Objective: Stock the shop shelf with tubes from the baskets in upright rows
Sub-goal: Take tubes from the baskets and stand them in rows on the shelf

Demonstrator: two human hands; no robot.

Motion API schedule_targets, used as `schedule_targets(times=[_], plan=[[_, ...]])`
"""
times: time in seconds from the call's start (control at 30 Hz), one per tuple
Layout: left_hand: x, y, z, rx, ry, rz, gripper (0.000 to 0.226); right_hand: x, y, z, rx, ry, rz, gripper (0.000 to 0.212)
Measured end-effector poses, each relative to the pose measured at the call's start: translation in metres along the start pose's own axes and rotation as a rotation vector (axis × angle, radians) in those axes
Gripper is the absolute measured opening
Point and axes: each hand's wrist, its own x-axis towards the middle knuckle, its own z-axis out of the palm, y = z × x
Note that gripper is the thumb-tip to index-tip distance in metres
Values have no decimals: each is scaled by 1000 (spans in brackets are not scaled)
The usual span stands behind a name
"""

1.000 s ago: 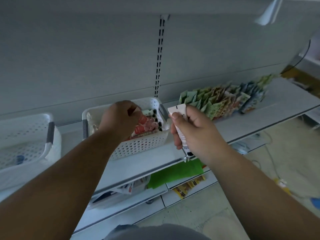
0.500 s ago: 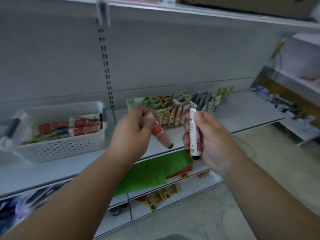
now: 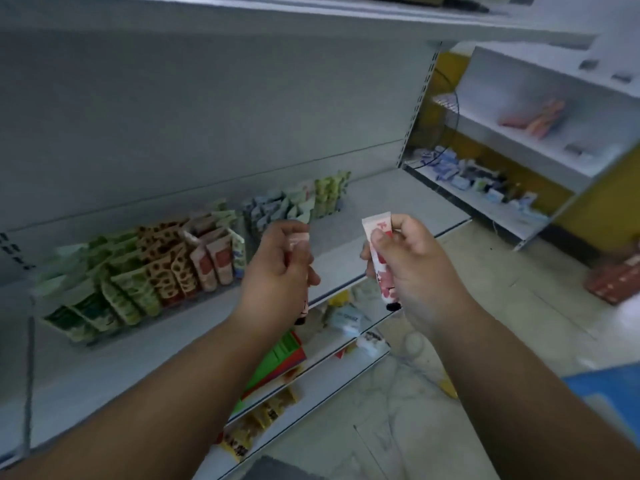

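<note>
Right hand (image 3: 412, 268) clamped round glossy pink-white tube (image 3: 379, 258), flat crimp above fist, black cap below. Left hand (image 3: 280, 271) gripped second tube (image 3: 300, 239), mostly hidden.

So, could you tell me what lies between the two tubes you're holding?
Nothing: in the head view, only bare shelf shows behind the gap between the left hand's tube and the right hand's tube.

The shelf (image 3: 367, 199) looks like matt grey painted metal; the held tube (image 3: 379, 261) smooth, slightly glossy plastic; the floor (image 3: 519, 306) pale polished tile.
</note>
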Motion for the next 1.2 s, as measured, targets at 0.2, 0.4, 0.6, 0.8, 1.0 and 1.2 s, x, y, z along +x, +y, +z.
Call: schedule_targets(times=[0.2,0.4,0.6,0.8,1.0,1.2], plan=[[38,-7,66,45,-11,12,16,63,7,-54,-4,-56,-63,11],[70,-14,105,213,262,36,7,168,33,-78,-331,-216,-300,10],[72,-12,135,261,423,-71,7,243,18,-66,-495,-398,-574,8],[70,-21,136,350,479,-114,6,275,23,-37,-475,-494,-707,6],[73,-24,134,379,452,-78,12,295,31,-11,-631,-536,-796,11],[70,-26,134,370,415,-54,18,305,42,5,-712,-617,-810,13]])
